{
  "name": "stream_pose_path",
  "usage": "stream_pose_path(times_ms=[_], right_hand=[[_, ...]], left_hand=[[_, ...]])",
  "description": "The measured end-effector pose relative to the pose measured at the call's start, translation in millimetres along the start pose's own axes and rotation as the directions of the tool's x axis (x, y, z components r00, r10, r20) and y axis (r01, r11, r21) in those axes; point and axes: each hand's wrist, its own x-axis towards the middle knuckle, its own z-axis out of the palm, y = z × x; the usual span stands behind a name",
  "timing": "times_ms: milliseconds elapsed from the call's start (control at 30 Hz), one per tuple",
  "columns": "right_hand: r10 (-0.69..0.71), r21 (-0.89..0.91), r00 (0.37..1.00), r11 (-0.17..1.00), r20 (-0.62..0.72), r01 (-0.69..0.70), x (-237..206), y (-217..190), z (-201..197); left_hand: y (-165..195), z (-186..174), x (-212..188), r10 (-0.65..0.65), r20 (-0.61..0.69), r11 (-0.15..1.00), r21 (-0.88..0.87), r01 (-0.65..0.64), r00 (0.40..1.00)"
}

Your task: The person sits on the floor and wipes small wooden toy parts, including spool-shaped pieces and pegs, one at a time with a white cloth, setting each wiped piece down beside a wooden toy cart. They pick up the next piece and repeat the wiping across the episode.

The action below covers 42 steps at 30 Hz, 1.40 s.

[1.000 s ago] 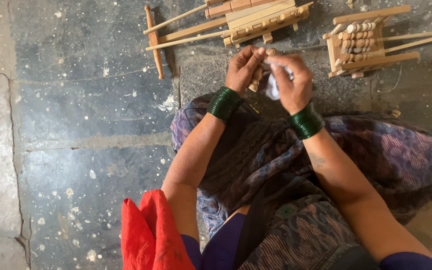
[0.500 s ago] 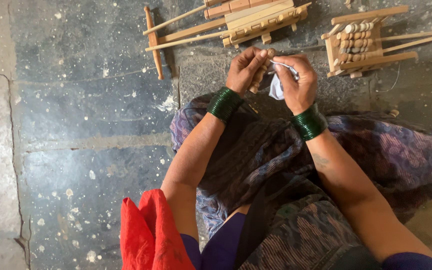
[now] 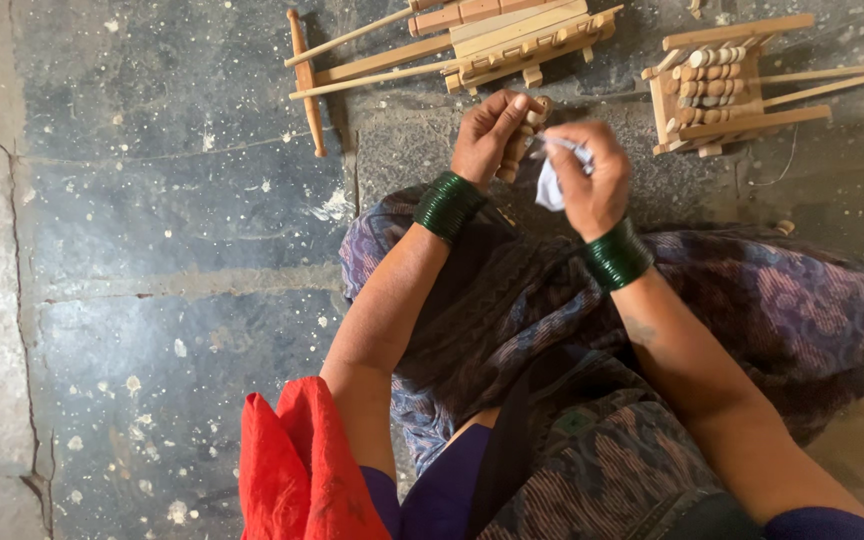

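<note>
The peg [image 3: 518, 145] in your left hand [image 3: 490, 135] is a short turned piece of pale wood, held over your lap just in front of the knees; its long axis runs on a slant, upper end tipped away from you and to the right, lower end back toward your wrist. Your left fingers are curled shut round its lower half, which leaves the top free where the other hand can get at it. Your right hand [image 3: 584, 175] is closed on a crumpled white scrap [image 3: 550, 180] (cloth or paper, I cannot tell which), pressed up beside the peg, seemingly for wiping or rubbing it. Green bangles [image 3: 446, 205] sit on both wrists. Beyond your hands, on the stone floor [image 3: 152, 250], lie a long wooden frame [image 3: 512, 40] and, well to the right, a small rack [image 3: 717, 85] of similar pegs, both within reach.
</note>
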Motion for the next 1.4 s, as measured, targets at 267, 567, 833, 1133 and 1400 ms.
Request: stream_pose_path(times_ms=[267, 567, 833, 1133, 1400], right_hand=[[0.071, -0.056, 0.988, 0.996, 0.135, -0.064, -8, 0, 17], [0.027, -0.068, 0.998, 0.997, 0.052, -0.023, -2, -15, 4], [-0.056, -0.036, 0.990, 0.998, 0.128, 0.061, 0, -7, 14], [0.040, 0.014, 0.997, 0.999, 0.071, -0.041, -10, -6, -11], [-0.017, 0.025, 0.996, 1.000, 0.082, 0.015, 4, -30, -17]], left_hand=[[-10, -5, 4, 0.085, 0.023, 0.993, -0.088, -0.082, 0.996], [-9, -5, 3, -0.002, -0.015, 0.995, -0.098, 0.001, 1.000], [-25, -9, 9, 0.069, 0.018, 0.987, -0.145, -0.065, 0.997], [-19, -6, 6, -0.034, 0.101, 0.992, -0.121, 0.047, 0.994], [2, 1, -6, -0.076, 0.203, 0.996, 0.069, 0.063, 0.976]])
